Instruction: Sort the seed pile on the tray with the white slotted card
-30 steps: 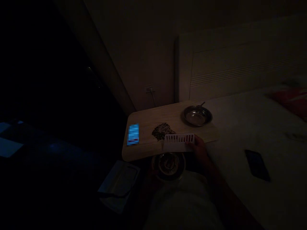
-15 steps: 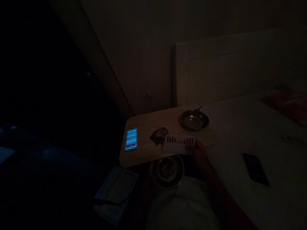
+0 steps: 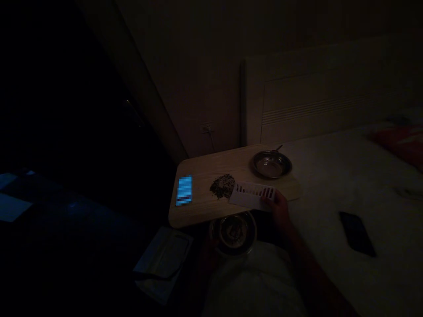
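Observation:
In dim light, my right hand (image 3: pixel 279 205) grips a flat white card with a row of narrow slots (image 3: pixel 246 201) by its right end. The card is over the near edge of a small wooden table (image 3: pixel 198 215), its left end beside a pile of small dark bits like seeds (image 3: pixel 222 186). Below that edge, above my lap, is a round metal bowl (image 3: pixel 253 233) with pale and dark contents that I cannot make out. My left hand (image 3: pixel 213 248), mostly lost in shadow, holds the bowl's left rim.
A shiny metal dish (image 3: pixel 271 165), with a handle sticking up behind it, stands at the table's back right. A lit phone (image 3: pixel 184 190) lies at the left. A dark phone (image 3: pixel 357 233) rests on the bed (image 3: pixel 324 189). A pale box-like thing (image 3: pixel 161 264) is lower left.
The whole view has shifted slightly, so most things appear a little further right. The card has moved slightly away from the pile, to the right. Both hands keep their holds.

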A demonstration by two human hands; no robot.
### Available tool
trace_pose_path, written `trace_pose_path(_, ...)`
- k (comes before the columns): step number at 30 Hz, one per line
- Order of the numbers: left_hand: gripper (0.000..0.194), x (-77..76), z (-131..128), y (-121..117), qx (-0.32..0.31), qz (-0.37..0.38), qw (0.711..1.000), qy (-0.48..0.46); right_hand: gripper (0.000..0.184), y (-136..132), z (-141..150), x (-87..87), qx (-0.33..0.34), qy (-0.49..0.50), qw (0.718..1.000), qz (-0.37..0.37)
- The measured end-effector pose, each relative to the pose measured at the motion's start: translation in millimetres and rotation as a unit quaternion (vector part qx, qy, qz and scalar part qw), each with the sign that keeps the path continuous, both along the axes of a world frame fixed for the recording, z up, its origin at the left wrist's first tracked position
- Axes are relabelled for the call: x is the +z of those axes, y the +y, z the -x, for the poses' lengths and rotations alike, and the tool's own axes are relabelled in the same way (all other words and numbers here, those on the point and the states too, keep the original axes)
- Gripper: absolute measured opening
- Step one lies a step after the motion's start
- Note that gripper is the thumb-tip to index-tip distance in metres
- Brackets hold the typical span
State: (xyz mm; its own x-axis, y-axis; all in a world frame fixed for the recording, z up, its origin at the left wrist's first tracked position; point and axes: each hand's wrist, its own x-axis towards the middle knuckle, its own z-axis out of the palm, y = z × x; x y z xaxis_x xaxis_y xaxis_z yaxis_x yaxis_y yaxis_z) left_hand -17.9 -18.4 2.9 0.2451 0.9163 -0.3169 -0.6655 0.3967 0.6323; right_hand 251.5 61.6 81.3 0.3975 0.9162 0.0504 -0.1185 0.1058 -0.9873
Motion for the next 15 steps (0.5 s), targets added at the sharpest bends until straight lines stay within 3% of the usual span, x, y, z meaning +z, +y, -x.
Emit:
trace_pose_path(6,0.059,15.7,-5.4,2.5,0.015,-0.011,1.000,0.000,0.028,2.5,-2.4,-5.1,-0.014,-0.016,1.000,-0.005)
trace_pose_path(11,0.045,24.9,-7.3,0.3,0.020,0.012,1.000,0.016,0.029,1.9,-1.3,-4.7,-0.018,-0.002,1.000,0.003)
trace_pose_path(15,0.045,29.4,-8.8,-0.7,0.025,0.028,0.999,0.022,0.030,1.7,-0.9,-2.8,-0.024,-0.003,1.000,0.008)
